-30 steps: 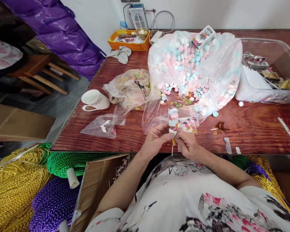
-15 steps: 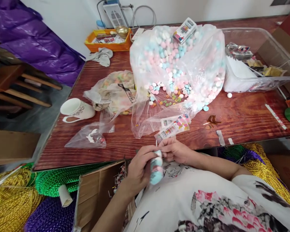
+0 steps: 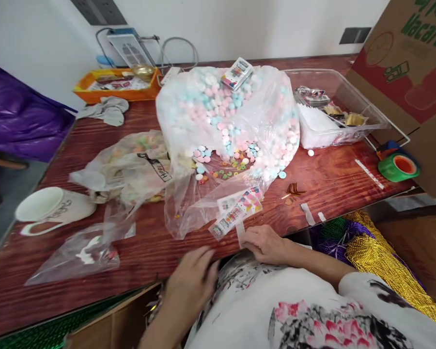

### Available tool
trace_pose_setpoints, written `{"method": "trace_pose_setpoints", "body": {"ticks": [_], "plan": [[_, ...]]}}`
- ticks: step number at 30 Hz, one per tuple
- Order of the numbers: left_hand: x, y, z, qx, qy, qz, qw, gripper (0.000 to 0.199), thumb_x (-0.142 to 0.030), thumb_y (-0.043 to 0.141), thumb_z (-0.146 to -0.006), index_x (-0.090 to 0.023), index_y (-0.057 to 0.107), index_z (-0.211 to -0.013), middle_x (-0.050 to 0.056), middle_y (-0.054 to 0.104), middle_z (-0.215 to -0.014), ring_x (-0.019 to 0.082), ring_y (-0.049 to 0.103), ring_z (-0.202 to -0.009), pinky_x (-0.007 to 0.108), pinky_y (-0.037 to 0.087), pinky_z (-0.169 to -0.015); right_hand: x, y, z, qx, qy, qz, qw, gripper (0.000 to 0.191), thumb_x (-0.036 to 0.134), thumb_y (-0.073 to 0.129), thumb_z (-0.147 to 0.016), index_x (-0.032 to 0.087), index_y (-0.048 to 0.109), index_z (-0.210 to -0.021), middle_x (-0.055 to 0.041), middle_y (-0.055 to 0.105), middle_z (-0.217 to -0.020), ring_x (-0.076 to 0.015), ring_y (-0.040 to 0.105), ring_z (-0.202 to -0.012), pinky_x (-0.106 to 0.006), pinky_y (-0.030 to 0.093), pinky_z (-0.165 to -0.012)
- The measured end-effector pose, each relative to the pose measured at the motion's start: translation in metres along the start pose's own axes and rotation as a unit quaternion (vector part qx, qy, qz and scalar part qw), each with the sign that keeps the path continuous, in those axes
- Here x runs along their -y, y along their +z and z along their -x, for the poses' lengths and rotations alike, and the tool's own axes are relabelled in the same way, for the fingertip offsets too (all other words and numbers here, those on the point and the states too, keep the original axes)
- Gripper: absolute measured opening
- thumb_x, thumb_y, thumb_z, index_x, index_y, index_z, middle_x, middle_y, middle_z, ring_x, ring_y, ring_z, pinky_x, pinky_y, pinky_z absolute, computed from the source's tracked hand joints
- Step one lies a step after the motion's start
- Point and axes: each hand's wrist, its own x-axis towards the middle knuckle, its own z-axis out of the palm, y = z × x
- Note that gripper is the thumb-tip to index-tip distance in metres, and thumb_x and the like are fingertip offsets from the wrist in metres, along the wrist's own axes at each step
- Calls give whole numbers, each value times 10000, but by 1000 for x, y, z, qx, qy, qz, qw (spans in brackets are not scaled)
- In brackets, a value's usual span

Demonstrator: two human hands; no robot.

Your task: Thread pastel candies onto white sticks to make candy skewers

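Note:
My left hand [image 3: 194, 275] is over the table's front edge, blurred, its fingers loosely apart with nothing visible in them. To its right, my right hand [image 3: 263, 244] has its fingertips closed on the lower end of a pale translucent strip [image 3: 240, 232] at the table edge. Just behind the strip lie printed cards [image 3: 229, 220]. A large clear bag [image 3: 189, 126] of pink, blue and white round pieces [image 3: 227, 102] fills the middle of the table, with small coloured rings [image 3: 223, 173] at its mouth.
A white mug [image 3: 70, 206] lies on its side near small plastic bags [image 3: 98, 261] at left. Behind are a second filled bag [image 3: 131, 169] and an orange tray [image 3: 94, 97]. At right are a clear bin [image 3: 352, 133], green tape [image 3: 394, 168] and brown twist ties [image 3: 294, 190].
The pink, white and blue stack my hands held is out of sight. My hands have moved apart, my left hand lower and leftward, my right hand to the strip. The view has shifted right.

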Motion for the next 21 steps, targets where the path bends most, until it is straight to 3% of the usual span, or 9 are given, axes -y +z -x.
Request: {"method": "trace_pose_setpoints", "body": {"ticks": [2, 4, 7, 11, 14, 18, 20, 21], "plan": [[-24, 19, -60, 89, 31, -16, 995, 214, -203, 507, -892, -170, 621, -1070, 118, 656, -1091, 257, 607, -1047, 394, 523, -933, -2, -4, 8, -36, 14, 60, 997, 172, 106, 458, -915, 164, 606, -851, -45, 625, -764, -159, 534, -670, -264, 385, -626], [-35, 34, -107, 163, 19, -66, 984, 237, -146, 535, -836, -121, 626, -1053, 145, 630, -1069, 282, 582, -1028, 404, 525, -873, -6, -15, 18, -68, 36, 101, 992, 177, 101, 455, -911, 165, 606, -847, -46, 612, -748, -164, 528, -661, -273, 390, -630], [-29, 46, -143, 194, 20, -112, 974, 344, -78, 521, -800, -99, 613, -1130, 177, 590, -1125, 309, 551, -1063, 410, 507, -843, -23, -51, 31, -93, 70, 117, 986, 172, 122, 466, -933, 184, 617, -878, -37, 623, -757, -160, 557, -698, -264, 418, -665], [-3, 53, -160, 186, 67, -135, 971, 591, -26, 492, -766, -149, 532, -1342, 195, 542, -1258, 345, 495, -1192, 456, 460, -920, -65, -141, 34, -197, 148, 176, 953, 196, 150, 463, -944, 196, 644, -882, -46, 675, -811, -157, 608, -751, -257, 456, -712], [11, 56, -167, 165, 85, -122, 975, 700, -24, 489, -744, -182, 466, -1426, 195, 512, -1327, 349, 472, -1227, 475, 438, -939, -105, -225, 13, -244, 258, 306, 884, 208, 208, 487, -930, 174, 692, -907, -91, 710, -879, -209, 642, -861, -307, 468, -813], [14, 55, -169, 147, 87, -95, 981, 666, -40, 458, -752, -191, 497, -1399, 172, 569, -1251, 323, 533, -1101, 463, 446, -875, -157, -322, -28, -157, 433, 424, 780, 307, 264, 476, -941, 133, 709, -1092, -178, 693, -1156, -301, 613, -1119, -356, 451, -914], [11, 50, -165, 151, 79, -77, 982, 666, -52, 475, -745, -213, 498, -1391, 151, 583, -1228, 307, 544, -1073, 442, 451, -858, -184, -352, -42, -82, 535, 413, 732, 362, 306, 456, -959, 124, 691, -1166, -197, 678, -1207, -308, 610, -1158, -361, 451, -936], [8, 47, -163, 154, 74, -65, 983, 671, -57, 490, -738, -227, 496, -1387, 141, 583, -1231, 302, 544, -1078, 432, 454, -857, -199, -362, -45, -65, 555, 404, 725, 379, 318, 473, -953, 105, 684, -1184, -216, 678, -1203, -318, 621, -1146, -373, 459, -930]]}}
